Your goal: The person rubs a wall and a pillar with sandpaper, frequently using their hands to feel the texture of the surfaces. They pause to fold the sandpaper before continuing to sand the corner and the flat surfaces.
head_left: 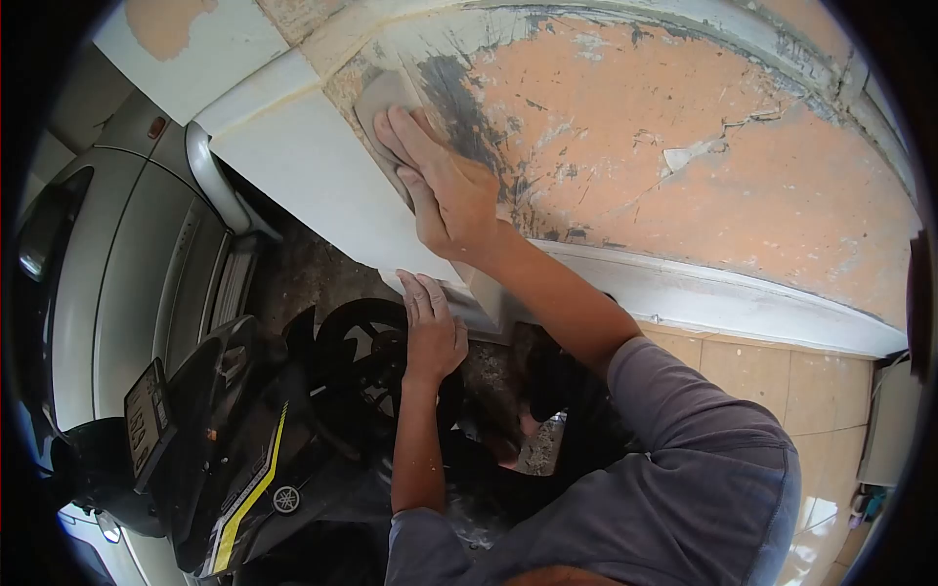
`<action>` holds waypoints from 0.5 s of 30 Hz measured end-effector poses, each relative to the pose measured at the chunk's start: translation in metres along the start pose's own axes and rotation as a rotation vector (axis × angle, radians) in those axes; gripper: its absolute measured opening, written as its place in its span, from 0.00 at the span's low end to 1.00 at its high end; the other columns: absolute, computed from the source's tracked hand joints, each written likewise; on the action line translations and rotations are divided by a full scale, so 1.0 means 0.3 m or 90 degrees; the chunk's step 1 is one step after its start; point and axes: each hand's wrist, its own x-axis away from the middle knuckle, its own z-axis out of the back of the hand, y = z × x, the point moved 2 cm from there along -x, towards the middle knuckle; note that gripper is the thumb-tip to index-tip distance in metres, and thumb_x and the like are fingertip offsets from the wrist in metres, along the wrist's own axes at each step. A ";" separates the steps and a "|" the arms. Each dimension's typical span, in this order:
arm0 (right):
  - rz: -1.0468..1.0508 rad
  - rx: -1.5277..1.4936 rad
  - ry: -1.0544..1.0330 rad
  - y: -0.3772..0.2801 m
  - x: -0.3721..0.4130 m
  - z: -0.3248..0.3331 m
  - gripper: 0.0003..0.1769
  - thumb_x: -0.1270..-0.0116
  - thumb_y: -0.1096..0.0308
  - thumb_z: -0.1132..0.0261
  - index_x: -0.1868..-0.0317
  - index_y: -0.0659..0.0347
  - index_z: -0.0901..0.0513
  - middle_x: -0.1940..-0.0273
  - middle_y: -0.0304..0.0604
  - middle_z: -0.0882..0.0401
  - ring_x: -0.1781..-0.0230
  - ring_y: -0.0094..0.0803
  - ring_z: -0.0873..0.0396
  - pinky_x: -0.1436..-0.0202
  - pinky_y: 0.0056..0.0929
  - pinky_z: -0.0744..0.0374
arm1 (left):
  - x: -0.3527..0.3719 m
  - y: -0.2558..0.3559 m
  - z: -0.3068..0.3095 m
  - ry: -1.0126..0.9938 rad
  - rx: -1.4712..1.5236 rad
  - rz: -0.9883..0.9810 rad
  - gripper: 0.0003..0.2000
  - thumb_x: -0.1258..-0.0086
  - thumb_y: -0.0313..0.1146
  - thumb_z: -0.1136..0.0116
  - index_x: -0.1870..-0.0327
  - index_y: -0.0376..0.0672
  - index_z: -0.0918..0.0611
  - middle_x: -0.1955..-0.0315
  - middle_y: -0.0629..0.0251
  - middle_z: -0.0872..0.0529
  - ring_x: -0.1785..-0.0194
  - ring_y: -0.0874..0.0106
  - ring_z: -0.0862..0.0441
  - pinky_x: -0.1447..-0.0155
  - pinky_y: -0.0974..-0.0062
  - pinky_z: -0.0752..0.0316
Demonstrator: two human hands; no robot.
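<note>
My right hand [445,190] is pressed against the upper end of a wall, its fingers over a flat greyish-beige pad or sheet [379,93] on the wall's corner strip. Peeling orange paint [625,127] with grey and white patches covers the wall face beside it. Lower down, my left hand [428,317] rests with its fingers stretched on the bottom edge of the smooth white side face [293,176]. Nothing shows in the left hand. The underside of the pad is hidden.
A black motorcycle [254,459] with a yellow stripe stands at the lower left, close to my left arm. Behind it is a silver vehicle [127,264]. A white ledge [703,298] runs along the wall's base above beige floor tiles [743,376].
</note>
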 end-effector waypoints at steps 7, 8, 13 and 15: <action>-0.067 0.097 -0.121 -0.060 0.337 0.088 0.28 0.43 0.91 0.43 0.39 0.76 0.25 0.47 0.65 0.19 0.40 0.51 0.22 0.32 0.43 0.28 | -0.003 0.007 0.006 -0.006 0.001 0.017 0.41 0.38 0.28 0.46 0.30 0.16 0.55 0.31 0.15 0.63 0.25 0.27 0.64 0.23 0.46 0.56; -0.046 0.125 -0.132 -0.062 0.338 0.088 0.27 0.42 0.90 0.44 0.39 0.76 0.26 0.47 0.66 0.20 0.39 0.52 0.22 0.32 0.44 0.28 | -0.002 0.012 0.005 -0.004 0.007 0.015 0.41 0.39 0.30 0.46 0.30 0.16 0.53 0.31 0.15 0.59 0.25 0.28 0.62 0.23 0.44 0.54; -0.038 0.121 -0.111 -0.070 -0.056 0.023 0.26 0.32 0.84 0.50 0.32 0.77 0.33 0.43 0.68 0.23 0.38 0.52 0.23 0.34 0.37 0.26 | 0.016 -0.008 -0.007 0.036 0.028 0.063 0.40 0.39 0.32 0.47 0.29 0.19 0.50 0.29 0.21 0.57 0.23 0.33 0.59 0.24 0.43 0.51; -0.030 0.097 -0.110 -0.046 -0.081 -0.011 0.27 0.31 0.83 0.51 0.31 0.79 0.38 0.40 0.68 0.26 0.35 0.50 0.26 0.33 0.36 0.28 | 0.021 -0.012 -0.006 0.015 -0.021 0.043 0.40 0.39 0.32 0.46 0.28 0.22 0.48 0.28 0.26 0.55 0.22 0.35 0.59 0.24 0.43 0.50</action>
